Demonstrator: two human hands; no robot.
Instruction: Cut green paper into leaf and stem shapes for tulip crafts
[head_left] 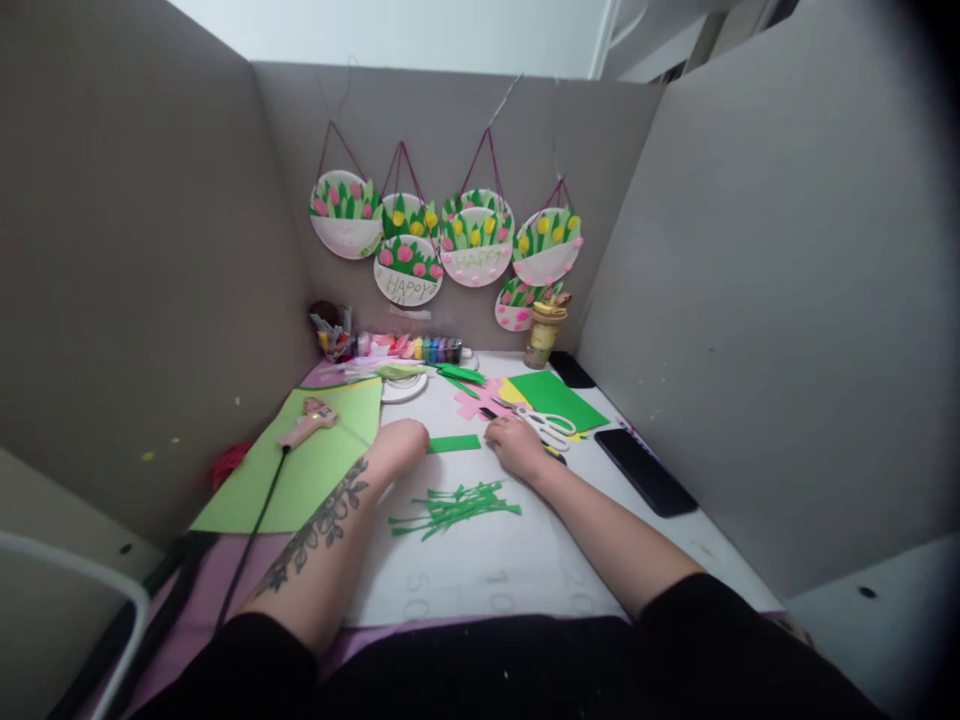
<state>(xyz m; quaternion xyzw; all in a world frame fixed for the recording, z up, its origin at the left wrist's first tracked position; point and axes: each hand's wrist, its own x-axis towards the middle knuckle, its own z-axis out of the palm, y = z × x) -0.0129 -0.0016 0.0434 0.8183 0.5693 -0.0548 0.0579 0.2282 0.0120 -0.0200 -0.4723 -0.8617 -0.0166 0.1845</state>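
Note:
A flat green paper strip (454, 443) lies on the white work surface between my hands. My left hand (403, 446) is closed at the strip's left end, its fingers mostly turned away from view. Curled just off the strip's right end is my right hand (513, 444); what its fingers hold, if anything, is hidden. A dark tip (488, 412) shows beyond its fingers, and a yellow-and-black end (556, 455) shows by its wrist. White-handled scissors (551, 428) lie right behind that hand. Nearer to me is a loose pile of thin green paper strips (457, 508).
A pink glue gun (307, 425) with a black cord rests on light green sheets (262, 500) at left. Green paper (562, 398), pink paper pieces (472, 402) and a phone (646, 472) are at right. Paint pots (442, 350) and a drink cup (541, 340) stand behind. Paper-plate flower baskets (478, 255) hang on the partition.

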